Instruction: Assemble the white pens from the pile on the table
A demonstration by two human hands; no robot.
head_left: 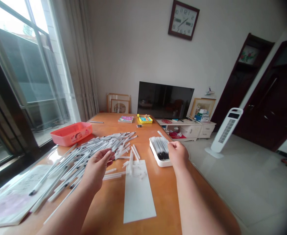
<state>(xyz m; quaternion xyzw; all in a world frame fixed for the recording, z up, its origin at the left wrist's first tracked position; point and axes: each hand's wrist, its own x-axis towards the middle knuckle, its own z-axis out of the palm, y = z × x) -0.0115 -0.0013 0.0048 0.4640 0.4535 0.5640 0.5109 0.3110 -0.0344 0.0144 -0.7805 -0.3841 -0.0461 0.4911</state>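
Note:
My left hand hovers at the right edge of a loose pile of pens with clear, whitish barrels and black ends. Its thumb and fingers come together in a pinch; whatever lies between them is too small to make out. My right hand is closed at the right side of a white tray. A slim pale pen slants up-left out of its fingers. Inside the tray, pens lie side by side with black ends towards me. Clear plastic tubes lie scattered between my hands.
A white paper strip lies in front of me, small clear pieces on its far end. A coral plastic basket stands at the left, with an open booklet nearer me. A yellow box and a magazine are at the table's far end.

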